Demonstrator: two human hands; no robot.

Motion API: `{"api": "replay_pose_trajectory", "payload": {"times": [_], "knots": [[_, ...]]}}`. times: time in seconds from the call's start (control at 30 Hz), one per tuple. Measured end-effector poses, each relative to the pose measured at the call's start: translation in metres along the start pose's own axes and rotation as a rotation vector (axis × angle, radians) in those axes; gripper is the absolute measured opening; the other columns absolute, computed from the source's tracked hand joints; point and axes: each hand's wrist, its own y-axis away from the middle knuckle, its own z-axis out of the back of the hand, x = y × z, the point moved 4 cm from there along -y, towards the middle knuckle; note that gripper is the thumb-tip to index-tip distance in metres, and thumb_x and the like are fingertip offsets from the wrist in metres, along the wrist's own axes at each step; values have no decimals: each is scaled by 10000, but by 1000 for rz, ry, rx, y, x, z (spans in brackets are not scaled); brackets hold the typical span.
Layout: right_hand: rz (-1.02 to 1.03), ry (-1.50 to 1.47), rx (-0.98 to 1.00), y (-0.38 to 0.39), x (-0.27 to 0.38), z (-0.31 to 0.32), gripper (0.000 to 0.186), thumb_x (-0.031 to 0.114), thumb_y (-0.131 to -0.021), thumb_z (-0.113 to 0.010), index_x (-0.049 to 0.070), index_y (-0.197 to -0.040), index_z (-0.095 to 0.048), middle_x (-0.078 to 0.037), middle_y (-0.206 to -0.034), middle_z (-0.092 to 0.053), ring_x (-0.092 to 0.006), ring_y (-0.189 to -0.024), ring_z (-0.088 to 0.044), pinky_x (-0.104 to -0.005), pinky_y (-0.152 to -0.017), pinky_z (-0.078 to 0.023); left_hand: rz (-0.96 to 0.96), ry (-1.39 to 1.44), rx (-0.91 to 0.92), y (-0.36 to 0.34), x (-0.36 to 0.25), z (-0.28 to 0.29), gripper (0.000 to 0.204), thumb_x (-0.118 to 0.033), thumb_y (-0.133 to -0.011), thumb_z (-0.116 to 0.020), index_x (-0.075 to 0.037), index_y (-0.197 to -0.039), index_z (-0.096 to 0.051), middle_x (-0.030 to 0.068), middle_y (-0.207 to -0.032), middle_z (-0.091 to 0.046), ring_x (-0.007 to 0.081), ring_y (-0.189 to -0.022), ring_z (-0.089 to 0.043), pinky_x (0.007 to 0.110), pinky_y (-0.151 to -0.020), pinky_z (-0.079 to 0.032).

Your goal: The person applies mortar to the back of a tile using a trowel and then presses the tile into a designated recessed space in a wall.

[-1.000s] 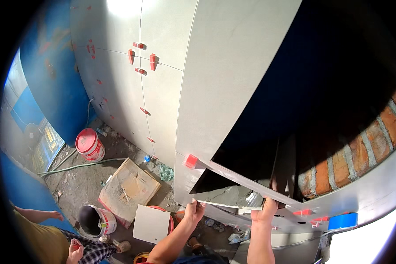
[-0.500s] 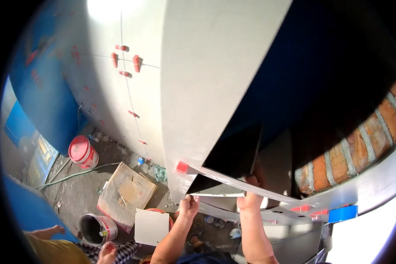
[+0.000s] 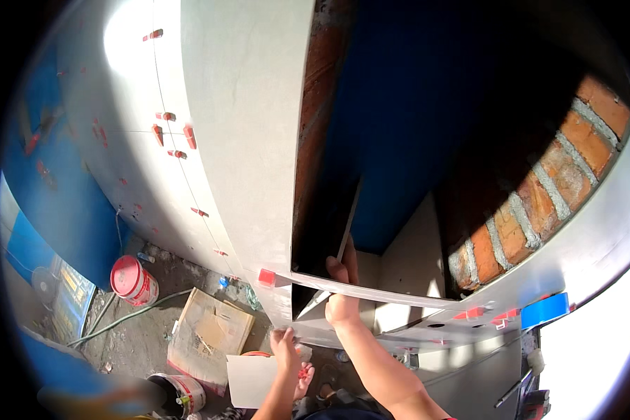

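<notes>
— At half past five, seeing any hold?
— Yes, reaching up behind the pale strip (image 3: 399,299) with the right hand (image 3: 341,310), clamping the lower end of a thin panel (image 3: 350,222). Keeping that panel steeply tilted inside the dark opening (image 3: 413,161), close to the dial's centre.
— And just past six?
— Holding the left hand (image 3: 285,348) near the lower part of the tiled wall (image 3: 238,105). Blurring there; not managing to tell whether gripping or loose.
— Noting any company at six?
— Seeing another person's hand (image 3: 306,381) beside the left forearm, cupping small red pieces (image 3: 303,374).
— Logging surroundings?
— Finding bricks (image 3: 565,173) at three, a blue band (image 3: 546,310) at four, a pale square tile (image 3: 252,383) between six and seven, a red wedge (image 3: 267,278) at seven, a worn carton (image 3: 210,325) at half past seven, a red-lidded bucket (image 3: 134,280) at eight.
</notes>
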Motion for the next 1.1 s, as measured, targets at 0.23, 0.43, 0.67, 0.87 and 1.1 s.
{"api": "replay_pose_trajectory", "payload": {"times": [0.23,0.43,0.67,0.87,1.1], "knots": [[24,103,18,-5,-19,-8,714,248,-922,-519,43,-1499,-150,-137,-1468,-226,-234,-1347,-250,-337,-1114,-208,-1026,-705,74,35,-138,-54,1263,-438,-622,-844,40,-1476,-45,280,-1507,-113,396,-1400,-149,477,-1140,-124],[-55,144,37,-10,-20,-25,754,283,-902,-568,44,-1493,-164,-157,-1444,-210,-253,-1342,-247,-348,-1098,-250,-989,-691,72,22,-151,-72,1290,-233,-566,-880,79,-1445,10,320,-1449,-145,454,-1362,-183,509,-1119,-197],[-57,227,68,-11,-16,-35,766,371,-914,-560,43,-1489,-176,-172,-1473,-194,-281,-1369,-226,-369,-1112,-239,-1016,-629,92,15,-155,-72,1172,-177,-602,-826,84,-1430,-38,283,-1366,-267,412,-1295,-299,481,-1083,-259],[-74,263,96,-32,-24,-18,752,400,-923,-534,33,-1481,-190,-174,-1475,-207,-282,-1367,-231,-365,-1115,-232,-935,-649,187,17,-162,-71,1196,-232,-599,-859,83,-1429,-58,256,-1327,-339,369,-1236,-389,441,-1045,-327],[-150,236,96,-63,-62,6,737,422,-929,-507,19,-1470,-210,-175,-1469,-227,-280,-1357,-245,-355,-1111,-234,-913,-728,281,16,-174,-71,1110,-249,-626,-873,62,-1383,-124,247,-1310,-373,338,-1202,-429,432,-1011,-362]]}}
